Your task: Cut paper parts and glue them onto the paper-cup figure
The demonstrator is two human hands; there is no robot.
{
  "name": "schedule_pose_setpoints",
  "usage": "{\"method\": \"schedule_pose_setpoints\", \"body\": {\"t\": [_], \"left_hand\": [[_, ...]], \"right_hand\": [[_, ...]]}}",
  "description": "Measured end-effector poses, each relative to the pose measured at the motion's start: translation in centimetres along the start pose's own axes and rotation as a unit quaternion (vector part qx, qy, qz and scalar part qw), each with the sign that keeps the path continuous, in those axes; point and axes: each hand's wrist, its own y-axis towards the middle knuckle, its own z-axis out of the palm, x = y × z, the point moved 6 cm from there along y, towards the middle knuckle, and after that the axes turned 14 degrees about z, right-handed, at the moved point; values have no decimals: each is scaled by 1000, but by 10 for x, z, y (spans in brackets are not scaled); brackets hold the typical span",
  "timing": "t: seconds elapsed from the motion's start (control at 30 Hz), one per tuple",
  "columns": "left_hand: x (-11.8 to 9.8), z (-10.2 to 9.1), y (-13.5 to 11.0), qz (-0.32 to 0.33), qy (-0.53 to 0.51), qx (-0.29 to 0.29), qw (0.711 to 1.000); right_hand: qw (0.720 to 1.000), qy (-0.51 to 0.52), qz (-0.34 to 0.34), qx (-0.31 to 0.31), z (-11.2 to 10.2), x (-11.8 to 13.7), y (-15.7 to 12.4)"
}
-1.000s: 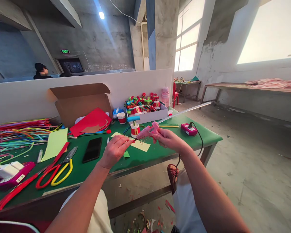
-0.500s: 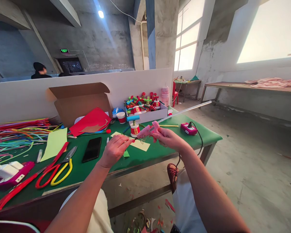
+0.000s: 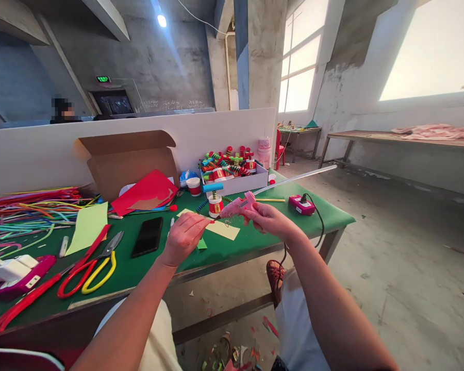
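Grips a pink glue gun (image 3: 235, 207) in the right hand (image 3: 268, 219) with curled fingers, above the green table (image 3: 338, 217). Pinches a small red piece (image 3: 212, 221) in the left hand (image 3: 184, 234), just left of the nozzle (image 3: 223, 211). Extends both forearms (image 3: 313, 260) across the near edge. Faces a red-and-white cup (image 3: 216, 207) just beyond; shows green surface rightward, toward a magenta socket block (image 3: 300, 205).

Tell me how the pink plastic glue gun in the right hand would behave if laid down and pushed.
The glue gun would probably pivot awkwardly, as a long translucent rod juts from its back. Its moulded body looks rigid, so bending is unlikely. The right hand alone seems to support it, so probably light.
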Motion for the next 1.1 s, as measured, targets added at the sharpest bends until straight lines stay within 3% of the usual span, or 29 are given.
{"method": "schedule_pose_setpoints", "body": {"t": [0.3, 0.47, 0.73, 0.83, 0.93, 1.0, 1.1], "left_hand": [[6, -3, 0, -95, -44, -51, 993], [9, -6, -1, -118, -40, -71, 990], [17, -13, -8, -168, -23, -98, 981], [25, -11, -16, -254, -50, -133, 957], [35, -7, -29, -340, -100, -205, 912], [41, -6, -37, -378, -117, -241, 886], [50, -5, -47, -417, -114, -248, 867]], "right_hand": [[992, 119, 21, 36, 5, -1, 0], [980, 183, 29, 73, 8, -7, 5], [966, 243, 40, 81, 1, -14, 8], [958, 271, 47, 86, 0, -16, 8], [954, 287, 47, 73, -7, -21, 11], [958, 278, 52, 47, -17, -29, 14], [974, 209, 83, -29, -40, -47, 24]]}}
